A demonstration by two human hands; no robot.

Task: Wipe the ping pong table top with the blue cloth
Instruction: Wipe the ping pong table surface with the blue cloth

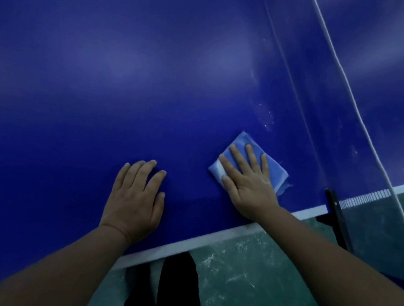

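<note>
The dark blue ping pong table top (103, 78) fills most of the head view. A folded light blue cloth (275, 170) lies flat on it close to the near white edge line, just left of the net. My right hand (248, 180) presses down on the cloth with straight, spread fingers. My left hand (135, 195) rests flat on the bare table top to the left of the cloth, fingers straight, holding nothing. Pale dusty specks (266, 117) mark the surface beyond the cloth.
The net (341, 93) with its white top cord runs diagonally at the right, fixed by a black clamp post (337, 216) at the table's edge. Below the white edge line (185, 245) lies a scuffed green floor (244, 283), with dark legs of the person visible.
</note>
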